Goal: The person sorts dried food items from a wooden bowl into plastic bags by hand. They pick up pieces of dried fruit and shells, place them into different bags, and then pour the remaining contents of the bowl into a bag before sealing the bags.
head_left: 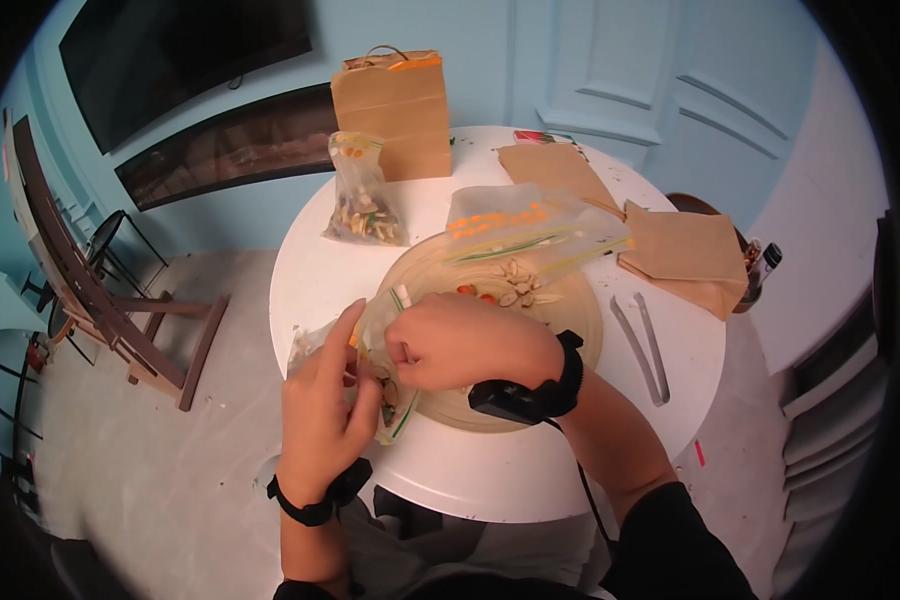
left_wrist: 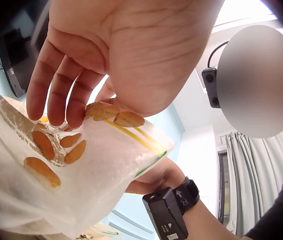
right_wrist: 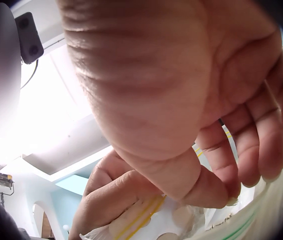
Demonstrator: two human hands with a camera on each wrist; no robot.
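Note:
A clear zip bag (head_left: 406, 412) with yellow and green seal lines is held upright between both hands over the near left of a round beige mat (head_left: 570, 350). My left hand (head_left: 322, 415) grips the bag's left side, its thumb and index finger at the seal in the right wrist view. Orange oval marks (left_wrist: 42, 172) show on the bag's wall. My right hand (head_left: 480, 345) bends over the bag's mouth, thumb and index fingertip pinched together at the bag's edge. Small brown pieces (head_left: 388, 385) show inside the bag. Pale dried slices (head_left: 515, 290) and red dates (head_left: 467, 289) lie on the mat.
Another zip bag (head_left: 365, 212), filled with dried pieces, stands by an upright paper bag (head_left: 395, 115). A flat zip bag (head_left: 530, 225) overlaps the mat's far edge. Folded paper bags (head_left: 685, 255) and metal tongs (head_left: 642, 350) lie on the right of the white round table (head_left: 470, 490).

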